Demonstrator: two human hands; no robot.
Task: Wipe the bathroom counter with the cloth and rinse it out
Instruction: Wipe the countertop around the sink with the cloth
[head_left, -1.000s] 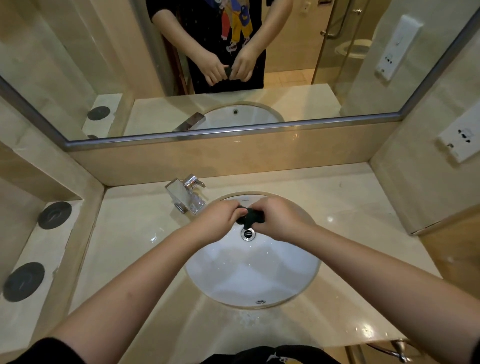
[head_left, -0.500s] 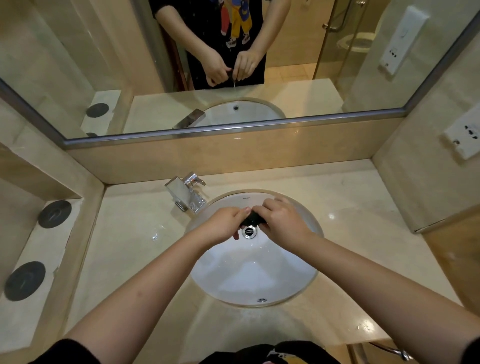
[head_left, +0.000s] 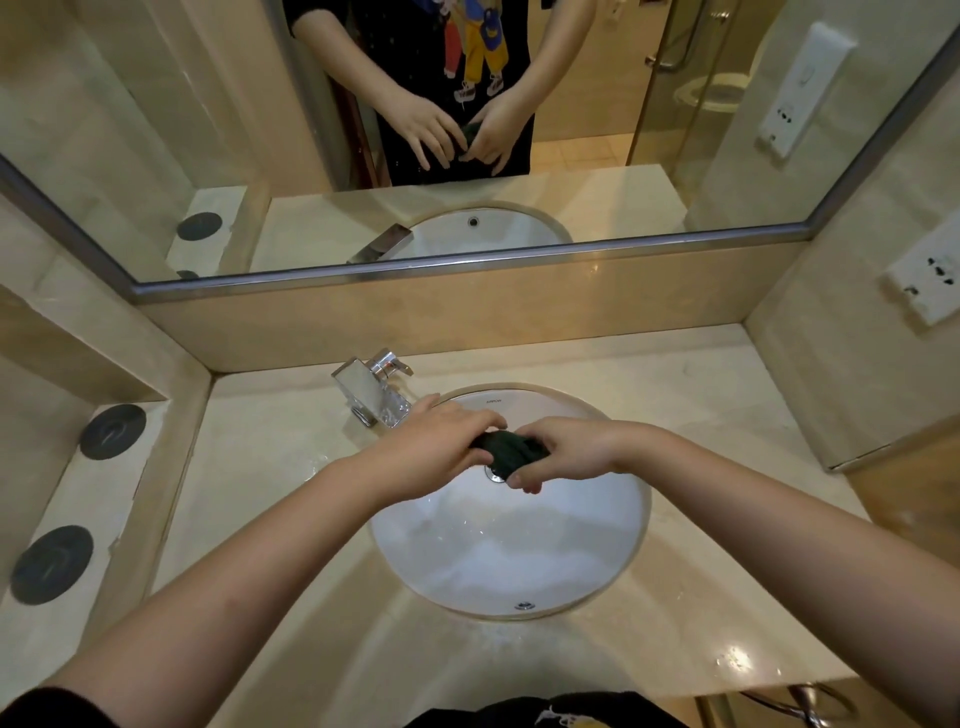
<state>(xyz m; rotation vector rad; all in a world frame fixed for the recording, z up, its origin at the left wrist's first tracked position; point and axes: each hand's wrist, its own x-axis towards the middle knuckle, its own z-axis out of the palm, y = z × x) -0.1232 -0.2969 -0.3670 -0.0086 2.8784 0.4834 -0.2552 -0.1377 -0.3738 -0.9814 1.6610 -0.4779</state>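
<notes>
Two hands, the left hand (head_left: 441, 441) and right hand (head_left: 566, 452), clench a dark cloth (head_left: 511, 451) between their fingers above the sink (head_left: 519, 551), near the worktop's (head_left: 249, 467) rear edge.

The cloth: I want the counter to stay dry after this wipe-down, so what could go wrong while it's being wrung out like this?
1. Both the left hand and right hand squeeze the dark cloth over the basin toward its far rim, so drips could land on the counter near the faucet.
2. The counter already shows wet spots at its front right edge; dripping forearms might add more.
</notes>
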